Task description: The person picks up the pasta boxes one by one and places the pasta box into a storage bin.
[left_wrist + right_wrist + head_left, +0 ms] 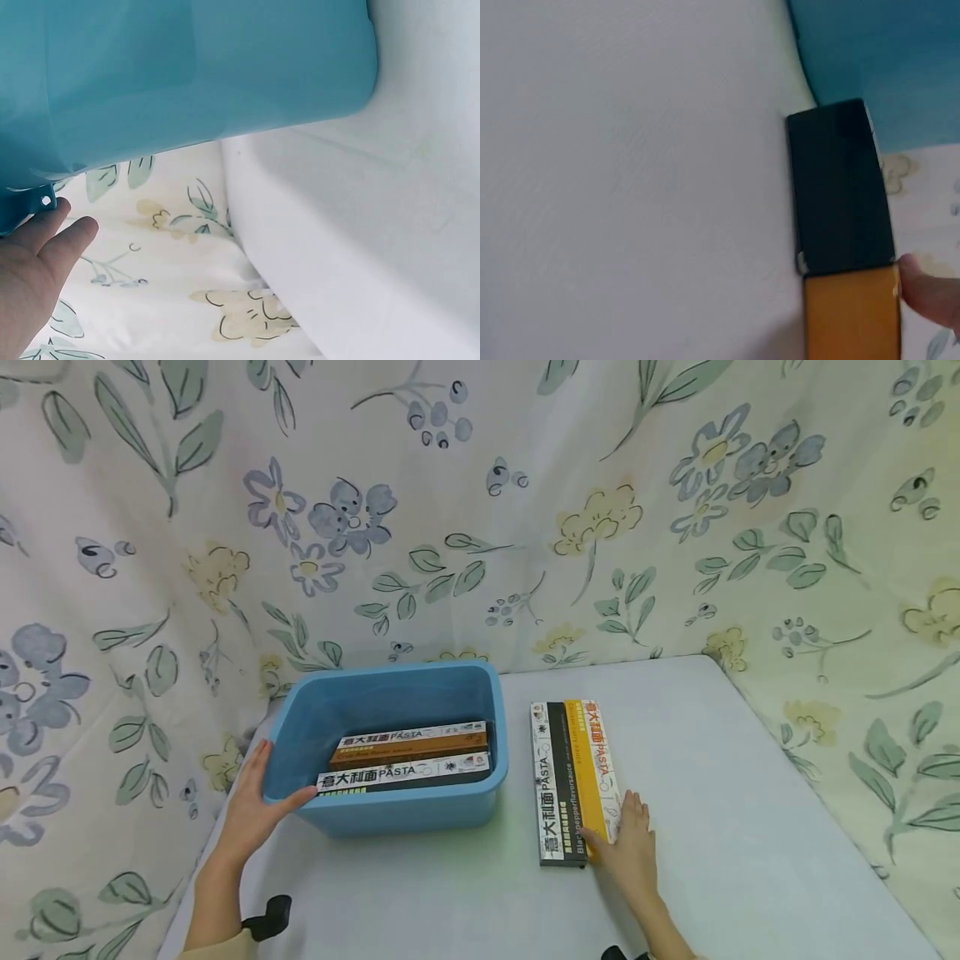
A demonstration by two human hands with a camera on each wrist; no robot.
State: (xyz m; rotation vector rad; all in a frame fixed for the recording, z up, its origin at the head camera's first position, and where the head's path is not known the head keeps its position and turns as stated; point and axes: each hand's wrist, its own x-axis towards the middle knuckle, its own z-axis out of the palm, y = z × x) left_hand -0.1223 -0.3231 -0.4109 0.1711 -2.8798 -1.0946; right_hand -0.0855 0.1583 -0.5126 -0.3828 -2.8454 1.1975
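My left hand (251, 810) is at the near left corner of a blue plastic bin (405, 814), fingers stretched along its left rim and thumb on the front rim. In the left wrist view, two fingers (71, 240) touch the rim beside a small holed tab. Inside the bin lie a brown-and-white pasta box (412, 745) and a black-and-white pasta box (405, 774). Right of the bin, another black-and-white pasta box (558, 785) lies against a yellow-and-white pasta box (592, 760). My right hand (630, 852) grips the yellow box's near end, thumb (926, 292) at the seam, fingers along its right side.
Everything stands on a white-covered table (720, 793). A floral curtain (480, 510) hangs behind the table and along both sides. The bin is close to the table's back edge. White tabletop shows between the bin and the two boxes on the right.
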